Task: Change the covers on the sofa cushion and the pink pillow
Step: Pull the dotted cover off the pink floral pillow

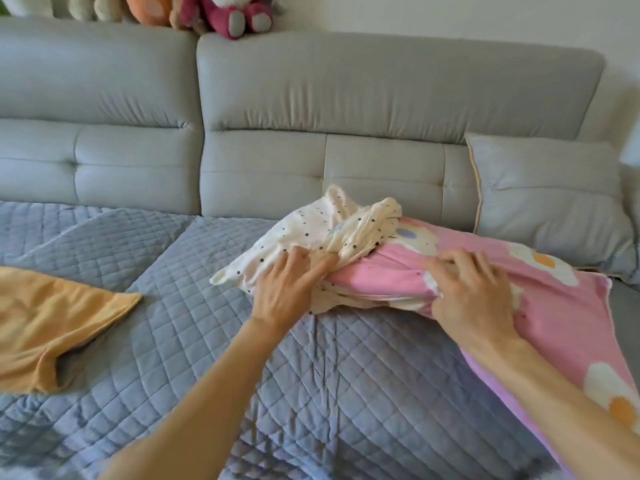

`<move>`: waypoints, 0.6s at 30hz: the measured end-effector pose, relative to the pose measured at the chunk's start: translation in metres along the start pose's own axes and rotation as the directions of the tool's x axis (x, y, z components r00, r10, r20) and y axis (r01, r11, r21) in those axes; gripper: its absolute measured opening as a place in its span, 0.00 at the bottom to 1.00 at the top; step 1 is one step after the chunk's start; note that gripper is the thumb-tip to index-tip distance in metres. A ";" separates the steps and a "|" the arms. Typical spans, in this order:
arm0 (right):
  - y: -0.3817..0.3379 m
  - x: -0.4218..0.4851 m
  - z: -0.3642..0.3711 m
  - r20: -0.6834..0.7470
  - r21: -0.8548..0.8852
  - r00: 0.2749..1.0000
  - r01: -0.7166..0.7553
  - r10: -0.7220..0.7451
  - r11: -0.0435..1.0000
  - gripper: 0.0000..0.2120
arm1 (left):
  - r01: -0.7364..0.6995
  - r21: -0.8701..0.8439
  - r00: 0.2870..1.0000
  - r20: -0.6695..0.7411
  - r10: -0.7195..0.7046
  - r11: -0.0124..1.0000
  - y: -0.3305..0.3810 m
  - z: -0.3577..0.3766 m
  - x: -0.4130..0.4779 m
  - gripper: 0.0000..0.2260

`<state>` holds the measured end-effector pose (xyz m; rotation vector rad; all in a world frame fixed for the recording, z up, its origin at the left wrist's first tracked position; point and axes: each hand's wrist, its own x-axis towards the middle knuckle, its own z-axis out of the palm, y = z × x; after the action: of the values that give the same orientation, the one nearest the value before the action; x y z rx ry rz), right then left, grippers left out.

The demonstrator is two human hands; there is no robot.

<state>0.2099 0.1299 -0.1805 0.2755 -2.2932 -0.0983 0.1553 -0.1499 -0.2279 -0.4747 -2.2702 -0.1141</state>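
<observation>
A pillow in a pink cover with white and orange flowers [561,306] lies on the right of the sofa seat. A cream cover with dark dots [322,230] is bunched at its open left end, partly tucked into the pink cover. My left hand [287,285] lies on the cream fabric, fingers pushing into the opening. My right hand [474,292] grips the pink cover's edge, fingers curled round it. An orange cover [59,323] lies flat at the left.
A grey cushion [550,202] leans against the sofa back [346,98] at the right. A blue quilted throw [242,341] covers the seat. Plush toys [228,15] sit on top of the backrest.
</observation>
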 end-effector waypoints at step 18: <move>-0.108 -0.019 0.009 0.338 0.062 0.935 0.089 -0.105 0.994 0.39 | 0.872 -0.263 0.477 0.643 -0.600 0.412 -0.086 -0.026 -0.051 0.35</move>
<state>0.2341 0.0295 -0.2173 0.4237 -2.6288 -0.1546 0.1727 -0.2510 -0.2418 0.3978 -2.7268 -1.3432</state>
